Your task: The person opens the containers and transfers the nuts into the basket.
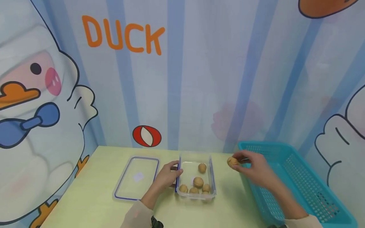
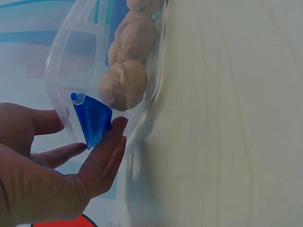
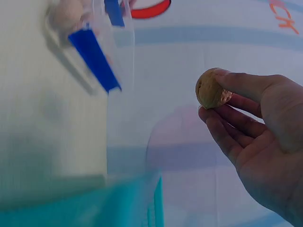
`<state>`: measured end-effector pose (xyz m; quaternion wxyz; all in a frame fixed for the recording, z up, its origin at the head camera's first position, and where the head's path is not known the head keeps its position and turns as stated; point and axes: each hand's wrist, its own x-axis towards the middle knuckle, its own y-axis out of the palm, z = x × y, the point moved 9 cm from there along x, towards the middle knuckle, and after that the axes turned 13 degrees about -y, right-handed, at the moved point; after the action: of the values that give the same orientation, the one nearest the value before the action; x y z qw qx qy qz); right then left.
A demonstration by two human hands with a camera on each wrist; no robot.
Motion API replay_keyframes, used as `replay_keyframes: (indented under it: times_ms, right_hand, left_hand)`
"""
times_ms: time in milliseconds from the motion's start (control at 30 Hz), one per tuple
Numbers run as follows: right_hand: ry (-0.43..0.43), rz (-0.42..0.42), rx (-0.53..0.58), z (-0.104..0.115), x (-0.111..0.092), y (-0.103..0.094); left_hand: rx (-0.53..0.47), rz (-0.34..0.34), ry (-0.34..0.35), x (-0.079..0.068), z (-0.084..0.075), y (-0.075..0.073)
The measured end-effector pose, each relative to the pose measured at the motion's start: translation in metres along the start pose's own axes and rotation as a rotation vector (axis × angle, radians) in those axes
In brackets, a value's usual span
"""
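My right hand pinches a walnut between thumb and fingertips, raised between the clear plastic container and the blue basket. In the right wrist view the same walnut shows at the fingertips. My left hand grips the left side wall of the clear plastic container, thumb at its rim. Seen from the left wrist, the fingers lie about a blue latch of that container. Several walnuts lie inside, most toward the near end.
A clear lid with a blue seal lies flat on the table, left of the container. On the right stands a blue perforated basket, its rim close under my right forearm. Behind the table hangs a striped cloth printed with ducks.
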<state>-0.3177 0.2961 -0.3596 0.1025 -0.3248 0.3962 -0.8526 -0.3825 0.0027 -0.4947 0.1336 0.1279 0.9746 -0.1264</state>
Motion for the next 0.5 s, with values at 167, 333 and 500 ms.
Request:
replay_keyframes:
  times_ms: [167,333,500]
  right_hand:
    - [0.112,-0.053,-0.063,-0.026,-0.028,-0.029]
    - [0.229,-0.042,-0.143,-0.055,-0.051,-0.044]
    - [0.301,0.011,-0.186,-0.08,-0.064,-0.044]
  left_hand:
    - [0.004,0.003,-0.007,-0.001,-0.001,0.0]
    - [0.0,0.005,-0.006,-0.001,-0.002,0.0]
    - [-0.006,-0.001,-0.01,-0.001,-0.002,0.0]
